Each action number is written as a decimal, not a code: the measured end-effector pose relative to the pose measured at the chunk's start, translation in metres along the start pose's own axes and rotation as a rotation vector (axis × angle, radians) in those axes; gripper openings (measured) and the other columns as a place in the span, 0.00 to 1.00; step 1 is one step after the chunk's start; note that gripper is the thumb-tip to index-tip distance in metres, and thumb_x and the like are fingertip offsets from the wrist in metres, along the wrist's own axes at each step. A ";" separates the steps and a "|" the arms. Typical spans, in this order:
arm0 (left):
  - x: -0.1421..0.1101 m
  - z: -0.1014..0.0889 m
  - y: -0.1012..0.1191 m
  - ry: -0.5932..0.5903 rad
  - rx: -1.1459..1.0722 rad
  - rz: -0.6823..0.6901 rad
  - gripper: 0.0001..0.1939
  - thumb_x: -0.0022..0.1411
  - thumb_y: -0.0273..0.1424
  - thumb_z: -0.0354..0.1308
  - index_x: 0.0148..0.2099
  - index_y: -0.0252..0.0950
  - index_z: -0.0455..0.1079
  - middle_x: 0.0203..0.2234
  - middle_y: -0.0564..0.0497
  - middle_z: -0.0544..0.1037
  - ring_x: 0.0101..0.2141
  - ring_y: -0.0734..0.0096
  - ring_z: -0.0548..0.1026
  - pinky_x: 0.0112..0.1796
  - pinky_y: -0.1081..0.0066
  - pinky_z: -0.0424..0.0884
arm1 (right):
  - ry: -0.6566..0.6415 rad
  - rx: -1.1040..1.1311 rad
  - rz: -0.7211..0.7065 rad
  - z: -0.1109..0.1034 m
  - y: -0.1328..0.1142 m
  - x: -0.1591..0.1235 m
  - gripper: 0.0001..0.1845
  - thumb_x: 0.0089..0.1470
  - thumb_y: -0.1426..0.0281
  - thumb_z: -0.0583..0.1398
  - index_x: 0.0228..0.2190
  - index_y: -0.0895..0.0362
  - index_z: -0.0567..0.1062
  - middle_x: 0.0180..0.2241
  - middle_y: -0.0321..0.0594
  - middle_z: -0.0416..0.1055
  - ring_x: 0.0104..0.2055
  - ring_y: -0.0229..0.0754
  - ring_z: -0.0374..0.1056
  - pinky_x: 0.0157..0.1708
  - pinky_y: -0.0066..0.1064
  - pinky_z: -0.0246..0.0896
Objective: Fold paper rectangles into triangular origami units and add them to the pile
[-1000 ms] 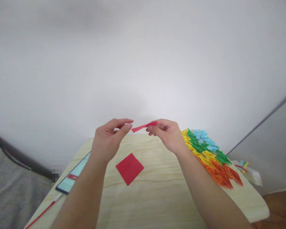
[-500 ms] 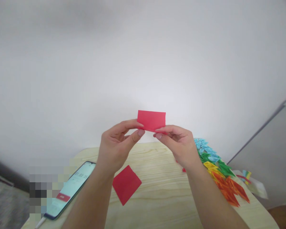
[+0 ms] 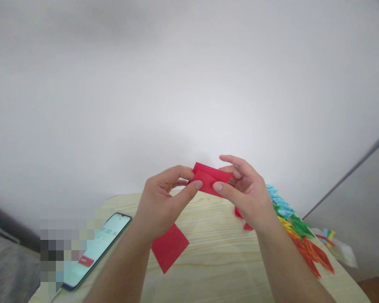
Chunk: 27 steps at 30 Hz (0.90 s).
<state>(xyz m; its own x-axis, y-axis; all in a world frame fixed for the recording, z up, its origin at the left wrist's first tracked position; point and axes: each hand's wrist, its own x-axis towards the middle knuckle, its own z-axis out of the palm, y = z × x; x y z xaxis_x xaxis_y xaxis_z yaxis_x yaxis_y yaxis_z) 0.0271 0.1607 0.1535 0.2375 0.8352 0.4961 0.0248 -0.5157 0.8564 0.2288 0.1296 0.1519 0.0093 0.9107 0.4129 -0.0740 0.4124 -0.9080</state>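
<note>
A small red sheet of origami paper (image 3: 210, 179), bent over along its length, is held up above the table between both hands. My left hand (image 3: 170, 195) pinches its left end, thumb in front and fingers behind. On the right part of the sheet presses the thumb of my right hand (image 3: 246, 189); its index finger is raised off the paper, and the other fingers are partly hidden behind. Flat on the table lies a red paper square (image 3: 170, 248), its left corner covered by my left wrist.
A phone (image 3: 97, 250) showing a timer lies at the table's left. Folded paper pieces in orange (image 3: 314, 254), green (image 3: 300, 225), yellow and light blue (image 3: 279, 200) line the right side. Small red pieces (image 3: 238, 212) sit beside my right wrist. A white wall (image 3: 189, 84) rises behind the table (image 3: 214, 261).
The red paper went from edge-on in my right hand to being held by both hands, then bent over toward me. My right index finger has lifted. The view has shifted slightly.
</note>
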 end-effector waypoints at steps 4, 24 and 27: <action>-0.006 0.002 0.001 -0.017 0.064 0.015 0.05 0.64 0.35 0.67 0.41 0.42 0.81 0.37 0.49 0.85 0.40 0.59 0.82 0.45 0.59 0.80 | -0.002 -0.081 0.051 0.000 -0.003 -0.004 0.15 0.55 0.60 0.72 0.44 0.49 0.83 0.39 0.40 0.83 0.39 0.47 0.79 0.37 0.37 0.76; -0.017 0.014 0.019 0.235 0.110 0.140 0.05 0.63 0.32 0.68 0.39 0.43 0.75 0.30 0.53 0.81 0.31 0.66 0.80 0.34 0.67 0.79 | -0.045 -0.162 0.017 0.003 -0.012 -0.020 0.09 0.61 0.60 0.68 0.41 0.48 0.86 0.35 0.40 0.83 0.35 0.46 0.77 0.33 0.35 0.72; -0.017 0.015 0.021 0.240 0.121 0.166 0.04 0.64 0.31 0.67 0.39 0.42 0.75 0.30 0.53 0.81 0.31 0.68 0.79 0.33 0.69 0.78 | -0.073 -0.184 0.023 0.005 -0.016 -0.021 0.11 0.64 0.59 0.66 0.42 0.49 0.86 0.32 0.38 0.81 0.35 0.44 0.75 0.33 0.33 0.69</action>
<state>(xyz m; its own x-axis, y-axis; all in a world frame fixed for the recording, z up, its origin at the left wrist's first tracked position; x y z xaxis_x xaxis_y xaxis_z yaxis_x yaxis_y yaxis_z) 0.0382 0.1326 0.1606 0.0128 0.7514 0.6597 0.1238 -0.6559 0.7446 0.2252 0.1038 0.1581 -0.0629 0.9188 0.3898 0.1101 0.3946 -0.9122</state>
